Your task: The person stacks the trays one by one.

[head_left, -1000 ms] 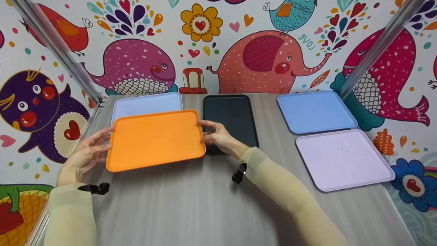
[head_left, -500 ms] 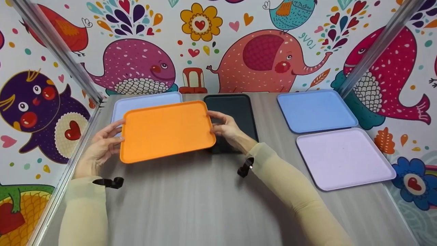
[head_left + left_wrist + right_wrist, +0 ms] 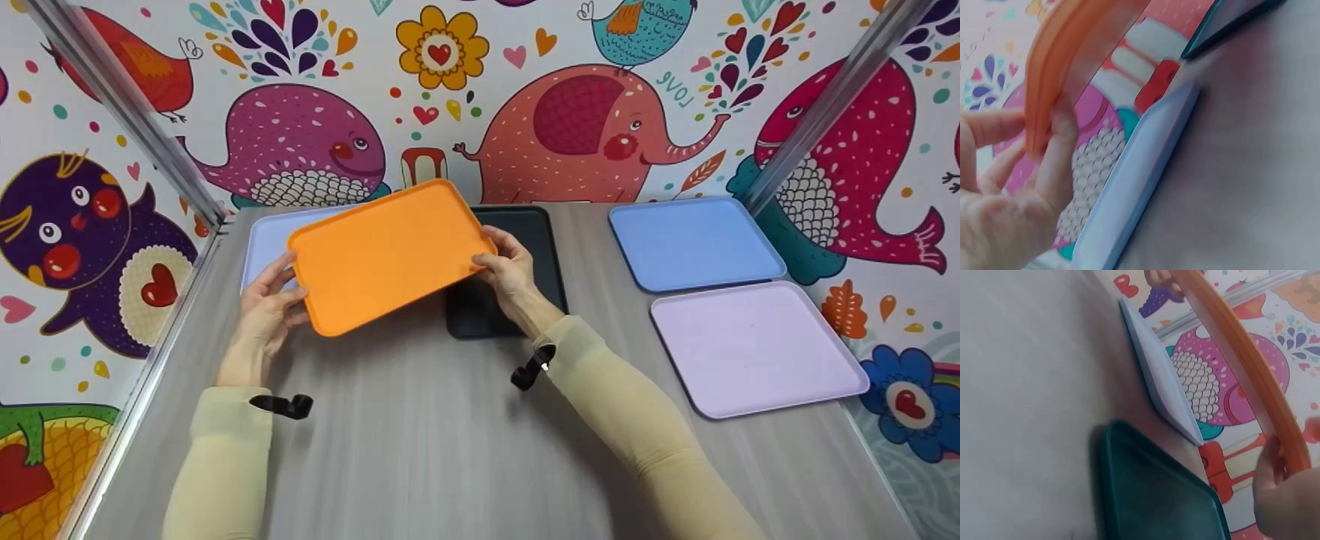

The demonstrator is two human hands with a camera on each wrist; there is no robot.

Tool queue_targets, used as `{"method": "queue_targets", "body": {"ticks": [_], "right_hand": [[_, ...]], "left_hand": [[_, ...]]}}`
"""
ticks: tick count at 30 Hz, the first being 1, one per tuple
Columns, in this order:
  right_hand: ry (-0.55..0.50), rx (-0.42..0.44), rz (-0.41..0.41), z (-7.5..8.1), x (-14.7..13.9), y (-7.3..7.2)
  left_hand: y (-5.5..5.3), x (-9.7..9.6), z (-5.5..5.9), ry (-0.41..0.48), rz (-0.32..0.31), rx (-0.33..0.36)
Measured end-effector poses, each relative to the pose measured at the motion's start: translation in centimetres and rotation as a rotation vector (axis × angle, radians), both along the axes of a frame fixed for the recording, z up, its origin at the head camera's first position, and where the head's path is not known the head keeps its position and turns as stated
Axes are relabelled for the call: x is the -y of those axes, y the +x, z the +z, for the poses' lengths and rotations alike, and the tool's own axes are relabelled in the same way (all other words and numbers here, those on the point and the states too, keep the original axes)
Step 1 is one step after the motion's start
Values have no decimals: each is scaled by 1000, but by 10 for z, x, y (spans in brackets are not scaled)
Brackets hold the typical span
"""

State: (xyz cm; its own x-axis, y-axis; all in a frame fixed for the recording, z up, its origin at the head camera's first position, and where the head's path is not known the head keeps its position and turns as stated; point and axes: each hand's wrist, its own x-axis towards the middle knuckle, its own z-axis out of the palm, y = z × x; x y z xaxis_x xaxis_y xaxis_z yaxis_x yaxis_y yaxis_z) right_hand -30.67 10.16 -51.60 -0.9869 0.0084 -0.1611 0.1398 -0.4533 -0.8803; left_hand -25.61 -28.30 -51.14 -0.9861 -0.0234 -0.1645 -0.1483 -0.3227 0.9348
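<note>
An orange tray point(image 3: 390, 259) is held up off the table between both hands, its right end raised higher than its left in the head view. My left hand point(image 3: 266, 307) grips its left short edge, thumb on one side and fingers on the other, as the left wrist view also shows on the orange rim point(image 3: 1044, 84). At the opposite short edge, my right hand point(image 3: 514, 274) pinches the rim near the corner. Beneath and behind the orange tray lie a pale blue tray point(image 3: 262, 247), partly covered in the head view, and a dark green-black tray point(image 3: 536, 255).
To the right lie a blue tray point(image 3: 694, 244) and, nearer, a lilac tray point(image 3: 757, 352). All rest on a grey wood-grain table point(image 3: 435, 450). A wall with cartoon animals point(image 3: 570, 135) stands behind, with metal posts point(image 3: 825, 112) at the corners.
Both hands have carried the orange tray up, back and to the right, and its right end has tilted higher. It now covers part of the dark tray's left side. The other trays stay put.
</note>
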Motion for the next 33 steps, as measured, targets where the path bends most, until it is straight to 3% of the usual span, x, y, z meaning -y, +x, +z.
{"method": "queue_targets", "body": {"ticks": [6,13,25,33], "right_hand": [[-33,28,-145,-2,9,1],[24,13,-235,-10,20,8],[115,-57,-155,-23,41,27],[133,-34,-84,-34,40,36]], "left_hand": [[5,-33,-9,-18,97,37],[13,-72,-21,20,186,37],[23,-127,-41,121,352,49],[31,-148,-44,109,412,34]]}}
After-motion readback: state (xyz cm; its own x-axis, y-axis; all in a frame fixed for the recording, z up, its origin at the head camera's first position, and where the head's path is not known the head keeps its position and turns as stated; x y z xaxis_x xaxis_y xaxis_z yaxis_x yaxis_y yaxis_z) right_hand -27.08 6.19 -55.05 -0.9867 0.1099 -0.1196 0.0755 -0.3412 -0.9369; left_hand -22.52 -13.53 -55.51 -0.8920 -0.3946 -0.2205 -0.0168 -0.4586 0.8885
